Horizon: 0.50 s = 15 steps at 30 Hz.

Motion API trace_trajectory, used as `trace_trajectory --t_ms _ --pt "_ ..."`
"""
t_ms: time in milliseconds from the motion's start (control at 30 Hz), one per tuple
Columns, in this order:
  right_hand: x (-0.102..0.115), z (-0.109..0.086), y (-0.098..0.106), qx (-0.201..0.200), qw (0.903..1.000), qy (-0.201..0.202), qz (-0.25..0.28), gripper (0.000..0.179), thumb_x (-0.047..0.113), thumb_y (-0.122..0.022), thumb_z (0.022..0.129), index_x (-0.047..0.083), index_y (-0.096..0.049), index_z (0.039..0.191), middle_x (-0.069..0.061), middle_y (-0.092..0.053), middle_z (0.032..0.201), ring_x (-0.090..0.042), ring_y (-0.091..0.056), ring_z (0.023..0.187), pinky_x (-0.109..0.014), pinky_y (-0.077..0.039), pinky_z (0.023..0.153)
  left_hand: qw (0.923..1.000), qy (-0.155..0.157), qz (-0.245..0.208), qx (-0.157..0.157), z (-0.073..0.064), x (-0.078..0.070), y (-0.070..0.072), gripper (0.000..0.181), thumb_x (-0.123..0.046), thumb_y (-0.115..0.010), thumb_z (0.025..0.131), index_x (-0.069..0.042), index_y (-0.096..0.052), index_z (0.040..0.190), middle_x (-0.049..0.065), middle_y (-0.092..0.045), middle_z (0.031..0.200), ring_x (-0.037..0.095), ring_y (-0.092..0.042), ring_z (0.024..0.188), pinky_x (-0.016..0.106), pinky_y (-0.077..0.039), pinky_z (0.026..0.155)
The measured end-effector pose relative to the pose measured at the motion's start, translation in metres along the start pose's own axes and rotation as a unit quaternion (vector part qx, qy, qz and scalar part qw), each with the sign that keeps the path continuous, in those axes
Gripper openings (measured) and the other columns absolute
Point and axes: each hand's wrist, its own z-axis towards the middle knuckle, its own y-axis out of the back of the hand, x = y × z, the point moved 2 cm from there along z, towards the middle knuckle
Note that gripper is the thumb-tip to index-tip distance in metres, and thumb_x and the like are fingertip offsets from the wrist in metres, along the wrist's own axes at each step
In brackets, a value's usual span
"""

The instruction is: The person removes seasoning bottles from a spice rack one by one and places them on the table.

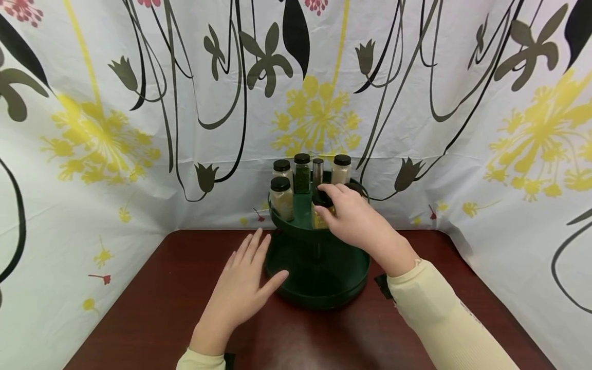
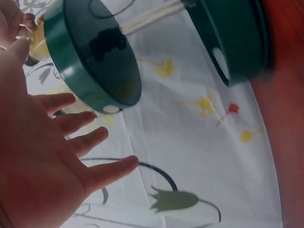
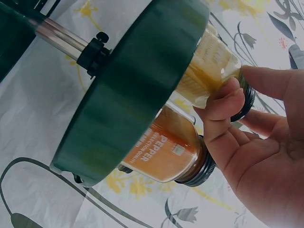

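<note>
A green two-tier rotating spice rack (image 1: 319, 302) stands on the table, with glass spice jars on its upper tray (image 1: 289, 226). My right hand (image 1: 358, 221) pinches a jar of yellow spice (image 3: 206, 66) near its black cap, at the front of that tray. Beside it in the right wrist view is an orange jar labelled pepper (image 3: 164, 145). My left hand (image 1: 240, 290) hovers at the left of the rack, fingers spread, holding nothing. In the left wrist view a gap shows between these fingers (image 2: 111, 172) and the tray.
More black-capped jars stand on the upper tray: a pale one (image 1: 283, 203) at the left, a green one (image 1: 302, 177) and another pale one (image 1: 341, 172) behind. A metal post (image 1: 317, 172) rises among them. A patterned curtain (image 1: 152, 128) surrounds the dark red table (image 1: 152, 303).
</note>
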Motion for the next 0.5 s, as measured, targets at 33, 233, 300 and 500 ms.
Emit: trace_trajectory --t_ms 33,233,300,500 --pt "-0.001 0.0 0.0 -0.002 1.0 0.001 0.0 0.056 0.027 -0.059 0.111 0.002 -0.045 0.159 -0.023 -0.057 0.149 -0.039 -0.062 0.131 -0.057 -0.055 0.105 0.9999 -0.007 -0.01 -0.002 0.003 -0.003 -0.001 0.091 -0.073 -0.049 0.102 -0.018 -0.026 0.171 0.005 -0.017 0.181 0.033 -0.021 0.167 0.066 -0.03 0.128" --pt "-0.004 -0.001 0.001 -0.012 0.9999 0.004 -0.005 0.055 0.027 -0.058 0.111 0.001 -0.046 0.158 -0.022 -0.058 0.147 -0.038 -0.064 0.127 -0.057 -0.055 0.104 0.9987 -0.026 -0.045 0.001 0.019 -0.017 -0.006 0.089 -0.071 -0.046 0.105 -0.021 -0.016 0.173 0.006 -0.008 0.182 0.031 -0.017 0.168 0.061 -0.028 0.131" --pt "-0.004 -0.001 0.001 -0.015 0.9999 0.005 -0.006 0.055 0.028 -0.058 0.111 0.001 -0.047 0.158 -0.022 -0.058 0.147 -0.038 -0.064 0.126 -0.057 -0.055 0.104 0.9986 -0.026 -0.045 -0.001 0.023 -0.02 -0.008 0.09 -0.072 -0.043 0.105 -0.022 -0.013 0.173 0.006 -0.005 0.182 0.032 -0.016 0.168 0.061 -0.028 0.131" --pt "-0.004 -0.006 0.005 -0.053 0.9984 0.021 0.006 0.055 0.028 -0.06 0.11 0.002 -0.048 0.158 -0.021 -0.059 0.146 -0.033 -0.069 0.113 -0.053 -0.059 0.098 0.998 -0.018 -0.06 0.012 0.029 -0.024 -0.013 0.092 -0.073 -0.043 0.105 -0.024 -0.007 0.174 0.006 0.004 0.182 0.038 -0.021 0.166 0.064 -0.031 0.129"
